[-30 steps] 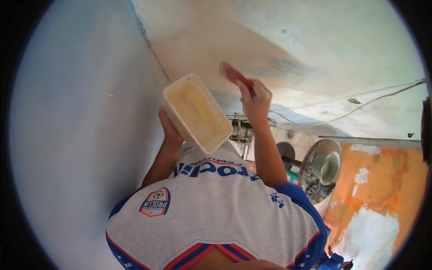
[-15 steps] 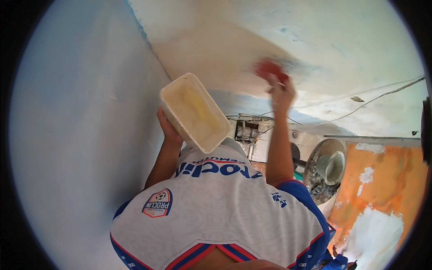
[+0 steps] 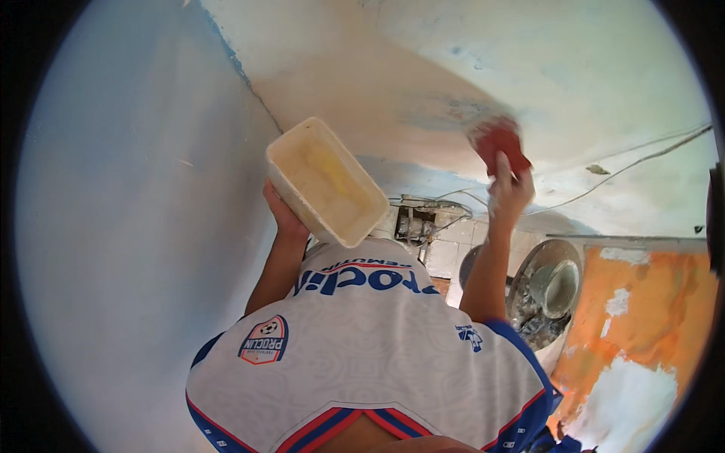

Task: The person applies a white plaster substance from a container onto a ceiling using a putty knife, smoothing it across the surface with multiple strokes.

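Spreading pale plaster on the wall: right hand (image 3: pixel 507 189) gripping a red float (image 3: pixel 498 143), blurred, pressed flat against the smeared patch (image 3: pixel 423 98) up on the far right. Left hand (image 3: pixel 283 215) cupped under a white rectangular tub (image 3: pixel 326 181), fingers wrapped round its near wall, tub tilted, yellowish mix inside, raised at centre left beside the blue wall (image 3: pixel 136 226). Probably mid-stroke in the smoothing step; next move calls for even pressure along the patch, then back to the tub for more mix, tub kept level
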The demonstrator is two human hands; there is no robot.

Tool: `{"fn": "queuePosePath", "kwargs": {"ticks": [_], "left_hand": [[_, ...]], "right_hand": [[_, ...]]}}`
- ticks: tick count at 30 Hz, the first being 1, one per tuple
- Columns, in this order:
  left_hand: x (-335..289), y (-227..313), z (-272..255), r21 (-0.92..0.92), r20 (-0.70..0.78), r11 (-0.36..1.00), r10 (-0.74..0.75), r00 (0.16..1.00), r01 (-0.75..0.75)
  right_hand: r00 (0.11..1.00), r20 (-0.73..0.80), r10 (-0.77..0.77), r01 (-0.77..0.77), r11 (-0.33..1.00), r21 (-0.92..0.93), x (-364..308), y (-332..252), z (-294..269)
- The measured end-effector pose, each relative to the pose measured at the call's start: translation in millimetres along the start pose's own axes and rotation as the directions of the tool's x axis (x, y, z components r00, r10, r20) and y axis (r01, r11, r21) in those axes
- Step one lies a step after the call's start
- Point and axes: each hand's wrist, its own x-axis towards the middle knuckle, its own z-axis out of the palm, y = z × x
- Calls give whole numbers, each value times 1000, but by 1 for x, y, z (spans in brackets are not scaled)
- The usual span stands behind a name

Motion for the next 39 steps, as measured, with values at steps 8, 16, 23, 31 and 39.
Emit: {"fn": "queuePosePath", "kwargs": {"ticks": [8,16,23,31,39], "left_hand": [[-11,-11,1,-12,-22,999,-36,999,36],[-30,-25,-14,-80,19,995,-50,999,52],[-38,-31,10,-52,-62,999,-13,998,10],[-46,-39,-9,-69,-99,997,-40,994,33],[-59,-37,-8,-87,-120,993,70,990,-81]], "right_hand": [[935,262,-239,298,930,-216,-1,42,59],[916,344,-206,283,940,-189,-32,30,24],[990,91,-112,119,990,-73,17,51,29],[873,419,-250,374,895,-244,-24,25,42],[989,147,-7,27,991,-133,36,2,-72]]}}
